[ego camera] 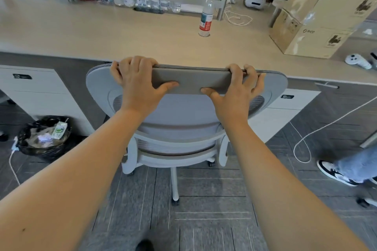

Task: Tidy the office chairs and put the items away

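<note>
A grey-white office chair (183, 112) stands with its back towards me, its top edge level with the front edge of the light wooden desk (122, 34). My left hand (138, 83) grips the top of the backrest on its left side, fingers curled over the edge and thumb on the rear face. My right hand (236, 87) grips the same edge on the right in the same way. On the desk stand a plastic water bottle with a red cap (206, 14), a white headset (254, 1) and a white controller (358, 61).
White drawer cabinets (36, 91) flank the chair under the desk. A full black bin (43, 136) sits on the floor at left. Cardboard boxes (318, 18) stand on the desk at right. A white cable (306, 138) and another person's shoe (334, 172) lie at right.
</note>
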The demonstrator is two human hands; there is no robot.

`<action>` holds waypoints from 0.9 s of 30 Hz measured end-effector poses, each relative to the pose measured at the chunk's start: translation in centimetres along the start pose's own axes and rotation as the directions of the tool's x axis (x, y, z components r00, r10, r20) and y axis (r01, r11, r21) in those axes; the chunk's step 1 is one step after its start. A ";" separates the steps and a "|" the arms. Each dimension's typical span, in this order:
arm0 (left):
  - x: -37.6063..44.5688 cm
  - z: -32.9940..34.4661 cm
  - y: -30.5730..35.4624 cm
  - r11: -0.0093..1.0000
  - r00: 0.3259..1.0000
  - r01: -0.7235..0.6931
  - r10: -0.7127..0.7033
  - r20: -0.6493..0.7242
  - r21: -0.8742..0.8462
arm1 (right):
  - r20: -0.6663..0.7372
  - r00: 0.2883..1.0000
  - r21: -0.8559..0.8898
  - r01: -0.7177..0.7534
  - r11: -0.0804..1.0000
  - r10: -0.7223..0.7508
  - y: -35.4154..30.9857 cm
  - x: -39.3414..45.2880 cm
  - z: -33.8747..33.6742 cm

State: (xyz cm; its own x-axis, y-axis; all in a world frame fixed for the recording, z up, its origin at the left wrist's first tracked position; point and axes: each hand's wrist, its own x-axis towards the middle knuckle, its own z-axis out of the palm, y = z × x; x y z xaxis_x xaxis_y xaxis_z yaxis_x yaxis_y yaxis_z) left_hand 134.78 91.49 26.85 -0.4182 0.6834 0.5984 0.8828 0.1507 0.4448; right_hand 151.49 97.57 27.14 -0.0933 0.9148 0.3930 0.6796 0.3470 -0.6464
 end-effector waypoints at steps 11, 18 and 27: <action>8.8 4.2 -5.4 0.999 1.000 -0.007 0.008 0.024 -0.034 | -0.043 0.999 -0.060 0.022 0.998 -0.025 -2.4 7.7 6.9; 12.5 5.7 -8.2 0.998 0.999 -0.019 0.022 0.048 -0.058 | -0.045 0.999 -0.027 0.009 1.000 -0.010 -3.4 10.6 10.5; 15.2 6.9 -9.6 0.999 0.998 -0.033 0.035 0.061 -0.034 | -0.028 0.999 0.034 -0.016 0.999 0.017 -4.1 12.9 12.2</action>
State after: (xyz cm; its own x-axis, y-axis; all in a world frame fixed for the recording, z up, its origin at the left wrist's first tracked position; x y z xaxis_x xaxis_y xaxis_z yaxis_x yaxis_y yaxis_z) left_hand 121.42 105.36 27.04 -0.3734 0.7307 0.5716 0.8884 0.1041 0.4472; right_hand 138.65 110.52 26.87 -0.0613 0.9146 0.3998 0.6560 0.3388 -0.6745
